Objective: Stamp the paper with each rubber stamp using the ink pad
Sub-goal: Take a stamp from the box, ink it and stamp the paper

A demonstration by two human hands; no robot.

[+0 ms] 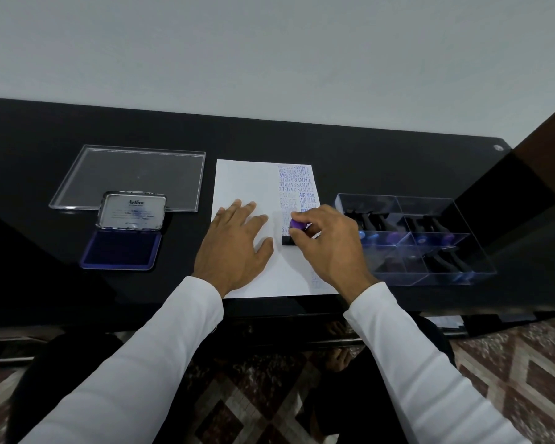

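A white sheet of paper [247, 184] lies in the middle of the black desk, with several purple imprints down its right side. My left hand [237, 245] lies flat on the sheet with straight fingers. My right hand [327, 245] grips a rubber stamp [293, 232] with a purple knob and a black base that stands on the paper below the imprints. An open ink pad [122, 249] with a purple pad and raised metal lid sits to the left of the paper.
A clear compartment box [414, 238] with several more stamps stands right of the paper. Its clear lid [132, 177] lies flat behind the ink pad. The desk's [302, 139] front edge runs just under my wrists; a white wall rises behind.
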